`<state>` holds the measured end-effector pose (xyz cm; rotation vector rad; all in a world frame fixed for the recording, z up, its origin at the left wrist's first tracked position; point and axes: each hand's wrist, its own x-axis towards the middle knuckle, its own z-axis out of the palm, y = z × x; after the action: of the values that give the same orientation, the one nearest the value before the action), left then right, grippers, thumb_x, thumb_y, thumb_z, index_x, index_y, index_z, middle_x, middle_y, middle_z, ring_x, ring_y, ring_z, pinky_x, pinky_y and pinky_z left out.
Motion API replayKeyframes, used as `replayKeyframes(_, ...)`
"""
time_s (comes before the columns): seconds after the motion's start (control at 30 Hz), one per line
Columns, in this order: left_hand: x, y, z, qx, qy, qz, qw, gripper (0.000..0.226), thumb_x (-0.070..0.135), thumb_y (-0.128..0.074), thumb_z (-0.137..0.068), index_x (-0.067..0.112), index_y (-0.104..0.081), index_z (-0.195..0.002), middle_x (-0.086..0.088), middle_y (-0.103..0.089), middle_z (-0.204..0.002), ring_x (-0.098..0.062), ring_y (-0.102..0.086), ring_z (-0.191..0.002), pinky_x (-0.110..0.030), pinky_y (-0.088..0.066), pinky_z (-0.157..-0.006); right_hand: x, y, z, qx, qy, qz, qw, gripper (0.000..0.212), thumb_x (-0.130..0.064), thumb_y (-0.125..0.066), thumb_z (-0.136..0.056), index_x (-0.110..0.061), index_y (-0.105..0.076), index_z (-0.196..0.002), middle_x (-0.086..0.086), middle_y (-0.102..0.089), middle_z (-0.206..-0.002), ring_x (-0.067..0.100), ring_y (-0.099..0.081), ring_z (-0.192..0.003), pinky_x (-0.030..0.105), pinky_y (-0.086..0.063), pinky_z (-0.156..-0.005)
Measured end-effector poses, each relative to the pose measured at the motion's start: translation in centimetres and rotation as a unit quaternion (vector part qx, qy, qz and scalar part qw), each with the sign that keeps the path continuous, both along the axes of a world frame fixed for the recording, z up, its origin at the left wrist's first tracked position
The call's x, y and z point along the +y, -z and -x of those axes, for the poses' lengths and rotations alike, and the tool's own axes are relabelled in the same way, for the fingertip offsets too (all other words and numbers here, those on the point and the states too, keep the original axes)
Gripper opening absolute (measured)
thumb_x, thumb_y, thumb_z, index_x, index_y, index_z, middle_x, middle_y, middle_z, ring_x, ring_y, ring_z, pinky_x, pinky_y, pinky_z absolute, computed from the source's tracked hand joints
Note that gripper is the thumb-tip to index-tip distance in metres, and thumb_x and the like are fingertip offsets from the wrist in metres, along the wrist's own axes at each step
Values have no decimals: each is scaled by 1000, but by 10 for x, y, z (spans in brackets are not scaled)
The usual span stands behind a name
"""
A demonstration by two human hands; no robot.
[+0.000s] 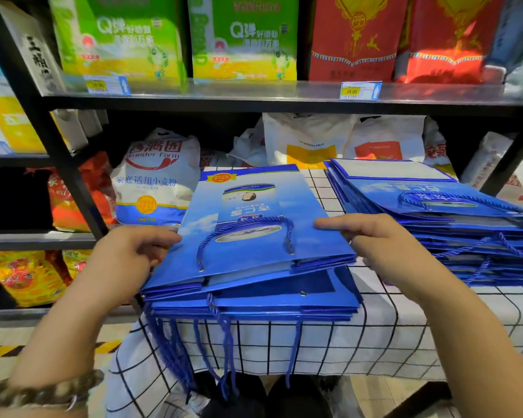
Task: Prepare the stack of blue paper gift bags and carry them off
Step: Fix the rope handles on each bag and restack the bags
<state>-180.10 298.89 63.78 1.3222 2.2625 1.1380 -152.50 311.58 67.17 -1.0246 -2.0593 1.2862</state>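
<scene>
Gripping the stack of blue gift bags (254, 224) from either side, the hands were well apart. The left hand (127, 251) curled round its left edge, and the right hand (372, 239) pinched its right edge, forefinger laid straight on top. The stack lay on the near left part of the checked cloth (390, 327), its top few bags tilted up off the rest. Blue rope handles (224, 357) hung over the cloth's near edge. A second pile of blue bags (450, 218) sat on the cloth's right side. A white flour sack (157, 176) stood just beyond the cloth's far left corner.
</scene>
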Motion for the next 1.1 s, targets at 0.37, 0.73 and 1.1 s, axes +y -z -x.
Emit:
replayKeyframes(0.37, 6, -17, -6, -206, 98, -209, 951, 32, -8, -65, -71, 23, -71, -70, 16, -72, -70, 6, -64, -66, -6, -47, -60, 11, -21, 26, 184, 110, -155, 964, 40, -35, -62, -77, 4, -59, -68, -7, -40, -50, 3, -31, -45, 19, -26, -46)
replayKeyframes(0.73, 53, -63, -11, -237, 70, -397, 884, 16, 4, -58, -86, 18, -65, -91, 17, -72, -77, 1, -65, -71, -15, -53, -66, 33, -61, 52, 201, 143, -271, 930, 19, -23, -76, -72, -33, -60, -77, -6, -56, -73, 7, -49, -69, 14, -39, -65)
replayKeyframes(1.1, 61, -127, -9, -152, 20, -415, 897, 10, 17, -60, -89, 23, -67, -92, 13, -72, -89, -7, -66, -81, -29, -54, -71, 32, -68, 70, 285, 134, -120, 942, 14, -14, -63, -85, -24, -63, -75, -5, -68, -78, 13, -63, -71, 32, -52, -69)
